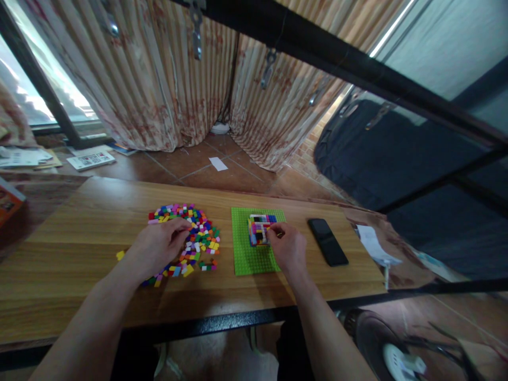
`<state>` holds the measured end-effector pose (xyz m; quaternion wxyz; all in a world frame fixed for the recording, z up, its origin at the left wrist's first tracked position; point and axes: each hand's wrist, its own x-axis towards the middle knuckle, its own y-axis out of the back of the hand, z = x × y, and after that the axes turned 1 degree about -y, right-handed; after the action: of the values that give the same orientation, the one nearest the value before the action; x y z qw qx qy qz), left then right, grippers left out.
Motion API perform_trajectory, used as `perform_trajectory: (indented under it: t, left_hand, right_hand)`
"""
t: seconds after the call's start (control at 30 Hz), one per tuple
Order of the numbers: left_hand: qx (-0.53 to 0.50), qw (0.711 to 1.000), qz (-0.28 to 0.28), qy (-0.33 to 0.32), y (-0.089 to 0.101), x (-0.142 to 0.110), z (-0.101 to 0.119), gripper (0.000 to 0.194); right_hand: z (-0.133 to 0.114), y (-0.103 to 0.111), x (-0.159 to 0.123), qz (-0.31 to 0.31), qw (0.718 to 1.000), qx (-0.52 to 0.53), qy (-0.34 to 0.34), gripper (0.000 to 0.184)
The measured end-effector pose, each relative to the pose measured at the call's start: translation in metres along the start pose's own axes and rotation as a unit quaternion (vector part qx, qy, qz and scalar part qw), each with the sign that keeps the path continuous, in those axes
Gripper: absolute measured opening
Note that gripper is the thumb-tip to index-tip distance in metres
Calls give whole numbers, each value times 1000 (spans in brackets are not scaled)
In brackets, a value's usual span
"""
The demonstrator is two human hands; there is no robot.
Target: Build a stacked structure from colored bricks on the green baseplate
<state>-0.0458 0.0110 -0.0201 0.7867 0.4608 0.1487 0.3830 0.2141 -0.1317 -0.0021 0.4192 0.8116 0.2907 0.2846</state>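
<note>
A green baseplate (248,254) lies on the wooden table (71,248). A small multicoloured brick block (260,227) stands on its far half. My right hand (288,248) rests on the plate, fingers pinched against the block's right side; what they hold, if anything, is hidden. To the left lies a loose pile of small coloured bricks (200,238). My left hand (159,246) lies on that pile, fingers curled down into the bricks.
A black phone (327,241) lies flat just right of the baseplate. A white paper slip (373,243) sits at the table's right end. Curtains (159,79) hang behind the table, and papers (91,159) lie on the tiled floor.
</note>
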Motion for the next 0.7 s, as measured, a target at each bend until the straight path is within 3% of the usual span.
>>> perform_trajectory:
  t: [0.7]
  left_hand:
    - [3, 1000, 3, -7, 1, 0, 1, 33]
  right_hand:
    - [-4, -8, -4, 43, 997, -49, 32, 17]
